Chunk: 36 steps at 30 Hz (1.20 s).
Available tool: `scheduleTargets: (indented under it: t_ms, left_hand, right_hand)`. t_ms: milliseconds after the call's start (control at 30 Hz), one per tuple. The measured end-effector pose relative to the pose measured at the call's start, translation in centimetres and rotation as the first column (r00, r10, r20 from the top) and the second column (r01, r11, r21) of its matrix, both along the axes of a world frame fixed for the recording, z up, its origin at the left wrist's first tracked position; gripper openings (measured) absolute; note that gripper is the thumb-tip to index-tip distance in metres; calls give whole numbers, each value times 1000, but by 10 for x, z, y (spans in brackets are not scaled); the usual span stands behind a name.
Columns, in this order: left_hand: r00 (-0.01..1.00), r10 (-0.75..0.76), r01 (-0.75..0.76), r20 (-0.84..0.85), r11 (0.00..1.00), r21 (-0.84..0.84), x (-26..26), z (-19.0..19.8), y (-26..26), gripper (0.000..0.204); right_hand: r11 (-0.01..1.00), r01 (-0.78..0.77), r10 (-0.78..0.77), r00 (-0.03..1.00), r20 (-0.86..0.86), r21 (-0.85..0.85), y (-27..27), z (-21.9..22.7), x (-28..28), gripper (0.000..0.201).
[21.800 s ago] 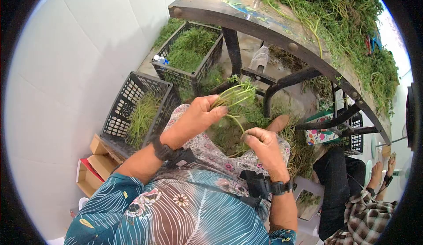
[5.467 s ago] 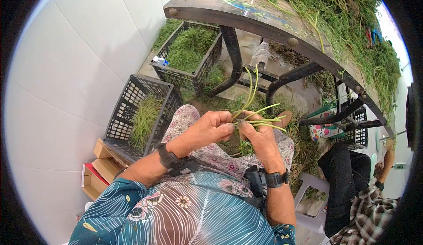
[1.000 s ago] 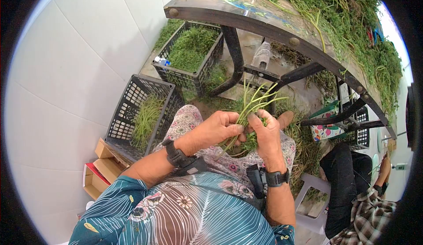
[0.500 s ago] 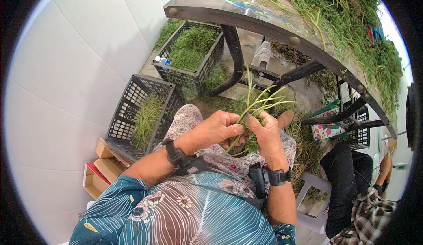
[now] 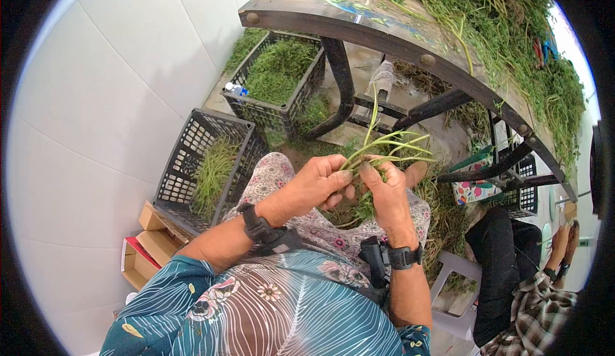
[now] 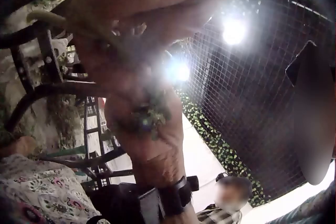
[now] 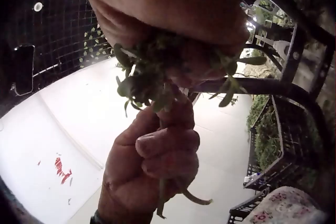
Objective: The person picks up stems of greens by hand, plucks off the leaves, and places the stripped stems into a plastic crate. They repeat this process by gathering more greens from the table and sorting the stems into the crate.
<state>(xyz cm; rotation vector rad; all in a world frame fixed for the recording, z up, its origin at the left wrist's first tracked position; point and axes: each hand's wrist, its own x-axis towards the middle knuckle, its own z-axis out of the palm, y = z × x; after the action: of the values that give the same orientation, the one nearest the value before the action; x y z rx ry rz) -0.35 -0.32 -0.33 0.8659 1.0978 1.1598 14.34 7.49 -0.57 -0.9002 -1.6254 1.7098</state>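
Head view: left hand point(image 5: 314, 183) pinches a bunch of slender pale-green plant stems point(image 5: 362, 153) between thumb and fingers; right hand point(image 5: 387, 196), fingers curled, grips it too. Bunch lies between hands, tips fanned 12–3 o'clock. Versus 0.5 s prior: tallest stem tilted from 12 towards 1.

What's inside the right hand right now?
The right hand holds thin green stems, with leafy sprigs sticking out of its grip. Whatever lies within the closed part of the hand is covered and can't be seen.
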Motion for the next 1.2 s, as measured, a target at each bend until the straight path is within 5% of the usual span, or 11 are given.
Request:
scheduleTargets:
  t_ms: [267,567,867,1200]
  left_hand:
    - [978,102,-96,181,995,-41,-1,2,-1,12]
    - [999,-41,41,2,998,-49,-5,5,-5,13]
    - [985,111,-105,134,993,-50,-3,3,-4,10]
    - [994,-109,110,23,994,-20,-5,8,-4,18]
  right_hand:
    - [997,70,-70,997,-23,10,-6,-6,-6,23]
    - [997,48,-47,999,7,-57,-7,-2,-6,24]
    - [997,53,-54,998,-28,-54,-10,-1,-8,22]
    - [987,113,-120,992,-49,-114,-9,-3,-7,22]
